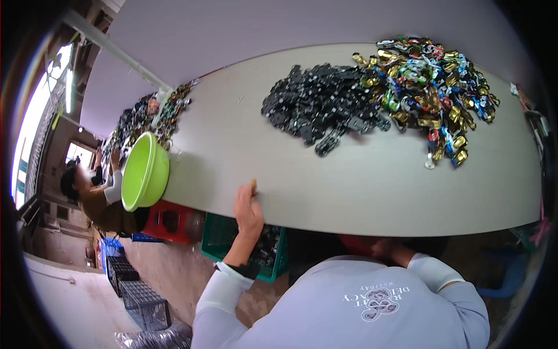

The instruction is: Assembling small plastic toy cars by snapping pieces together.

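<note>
My left hand [249,210] reaches over the tabletop's [349,195] near edge; I can't tell whether it grips the small yellowish bit [254,184] at its fingertips. A slack pinch could let that roll into the green crate [216,234] below. My right hand [382,249] is too shadowed to read.

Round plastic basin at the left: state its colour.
The round plastic basin is lime green, best seen in the head view.
</note>
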`<state>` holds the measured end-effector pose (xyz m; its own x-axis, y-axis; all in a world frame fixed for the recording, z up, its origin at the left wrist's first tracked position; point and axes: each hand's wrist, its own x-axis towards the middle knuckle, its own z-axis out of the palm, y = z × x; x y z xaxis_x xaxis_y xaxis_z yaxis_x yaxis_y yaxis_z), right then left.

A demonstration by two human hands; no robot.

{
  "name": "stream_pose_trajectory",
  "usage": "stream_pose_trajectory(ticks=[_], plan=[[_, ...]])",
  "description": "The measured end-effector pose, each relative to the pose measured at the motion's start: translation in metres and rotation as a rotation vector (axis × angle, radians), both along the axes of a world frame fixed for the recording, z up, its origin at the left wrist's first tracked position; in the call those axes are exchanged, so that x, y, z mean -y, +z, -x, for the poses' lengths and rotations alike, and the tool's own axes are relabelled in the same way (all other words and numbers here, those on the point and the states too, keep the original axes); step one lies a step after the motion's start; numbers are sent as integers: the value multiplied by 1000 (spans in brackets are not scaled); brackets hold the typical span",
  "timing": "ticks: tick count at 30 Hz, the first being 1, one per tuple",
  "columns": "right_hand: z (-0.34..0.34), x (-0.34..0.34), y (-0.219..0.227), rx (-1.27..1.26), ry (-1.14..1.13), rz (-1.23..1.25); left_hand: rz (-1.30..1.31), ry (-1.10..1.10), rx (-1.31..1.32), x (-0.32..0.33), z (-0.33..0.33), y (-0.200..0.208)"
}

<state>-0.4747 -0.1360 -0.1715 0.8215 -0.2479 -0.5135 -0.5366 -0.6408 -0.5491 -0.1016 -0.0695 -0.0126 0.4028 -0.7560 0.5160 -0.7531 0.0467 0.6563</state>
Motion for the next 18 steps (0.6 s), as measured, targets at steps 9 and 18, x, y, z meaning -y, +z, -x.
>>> stream_pose_trajectory(ticks=[9,18], plan=[[-56,8,232,1006,-240,-37,-25,-598,-1168,9,90,53],[-86,28,239,1028,-637,-535,-141,-734,-1105,14,127,63]])
